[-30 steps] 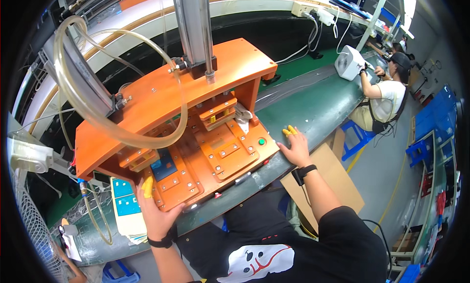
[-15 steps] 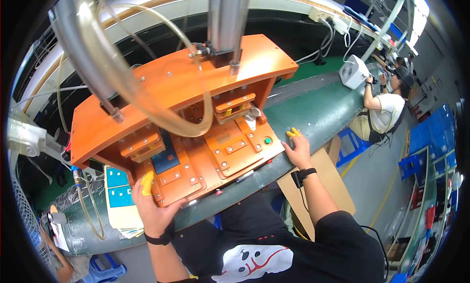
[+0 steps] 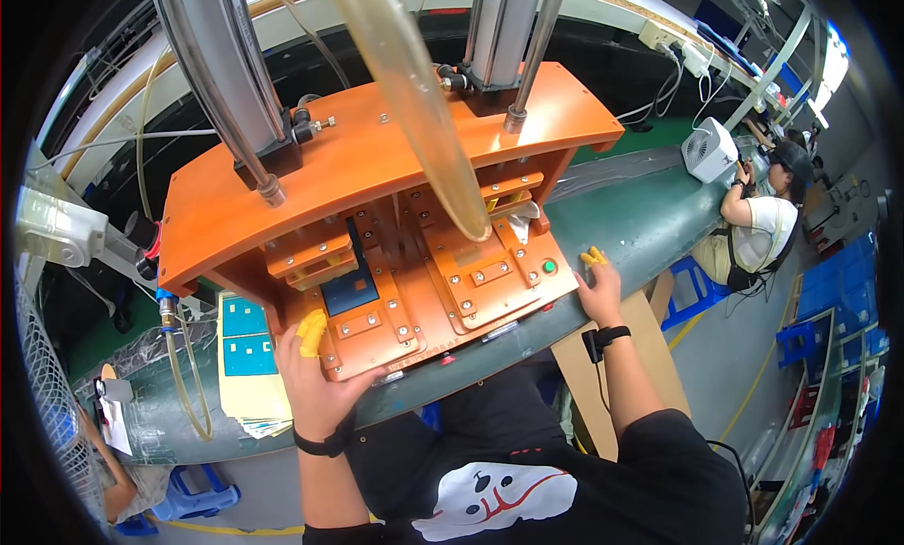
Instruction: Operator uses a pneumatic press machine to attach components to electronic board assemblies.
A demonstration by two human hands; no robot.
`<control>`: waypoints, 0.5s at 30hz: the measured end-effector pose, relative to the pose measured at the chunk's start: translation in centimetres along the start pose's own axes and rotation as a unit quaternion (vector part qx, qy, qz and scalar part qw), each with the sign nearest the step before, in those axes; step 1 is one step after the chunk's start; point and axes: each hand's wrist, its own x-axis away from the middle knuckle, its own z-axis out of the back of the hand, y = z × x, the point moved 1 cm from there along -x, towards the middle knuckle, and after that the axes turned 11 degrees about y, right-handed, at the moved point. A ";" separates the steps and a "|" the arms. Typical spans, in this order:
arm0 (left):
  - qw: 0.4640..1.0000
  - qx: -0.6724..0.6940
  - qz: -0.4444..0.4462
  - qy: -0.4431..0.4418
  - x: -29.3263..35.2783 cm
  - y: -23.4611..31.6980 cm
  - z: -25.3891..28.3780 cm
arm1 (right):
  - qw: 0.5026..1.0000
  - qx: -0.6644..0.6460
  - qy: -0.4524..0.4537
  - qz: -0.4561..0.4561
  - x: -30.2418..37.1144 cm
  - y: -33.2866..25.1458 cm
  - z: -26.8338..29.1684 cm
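Note:
In front of me stands an orange pneumatic press (image 3: 386,135) with metal cylinders on top and two fixture plates on its base. A dark blue sheet (image 3: 350,289) lies in the left fixture. My left hand (image 3: 318,385) rests at the base's front left corner, fingers spread, thumb along the front edge; a yellow finger cot covers a fingertip. Beside the right end of the base, near a green button (image 3: 549,266), my right hand (image 3: 601,292) lies on the green tabletop (image 3: 621,211). Its fingers are stretched out, with yellow cots on two, and nothing is in it.
Left of the press lies a stack of pale yellow sheets (image 3: 254,399) with blue pieces (image 3: 247,355) on top. A clear hose (image 3: 414,102) hangs before the press. Cardboard (image 3: 621,357) leans below the table edge. A white fan (image 3: 708,151) and a co-worker (image 3: 767,215) are to the right.
The whole view has shifted, so the press appears further right. The hanging hose now sits more upright in the picture. Both hands keep about the same places beside the press.

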 end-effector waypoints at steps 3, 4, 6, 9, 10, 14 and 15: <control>1.000 -0.004 -0.003 -0.002 -0.1 0.0 0.2 | 1.000 0.005 0.002 -0.003 0.1 -0.3 -0.4; 1.000 -0.004 -0.003 -0.002 -0.2 0.0 0.2 | 1.000 0.003 0.002 -0.005 0.1 -0.3 -0.3; 1.000 -0.004 -0.003 -0.005 -0.1 0.1 0.0 | 1.000 -0.003 -0.003 -0.015 0.2 -0.4 -0.1; 1.000 -0.004 -0.009 -0.009 0.1 -0.2 -0.1 | 1.000 0.011 0.001 -0.017 -0.1 -0.6 0.4; 1.000 -0.004 -0.012 -0.009 0.1 -0.2 -0.3 | 1.000 0.014 0.012 -0.011 -0.1 -1.1 0.6; 1.000 0.004 0.004 -0.021 0.3 -0.2 -1.2 | 0.999 0.025 0.028 -0.012 0.1 -0.5 1.6; 0.999 0.025 -0.008 -0.025 0.3 -0.1 -1.3 | 0.999 0.024 0.042 -0.002 0.1 0.3 1.9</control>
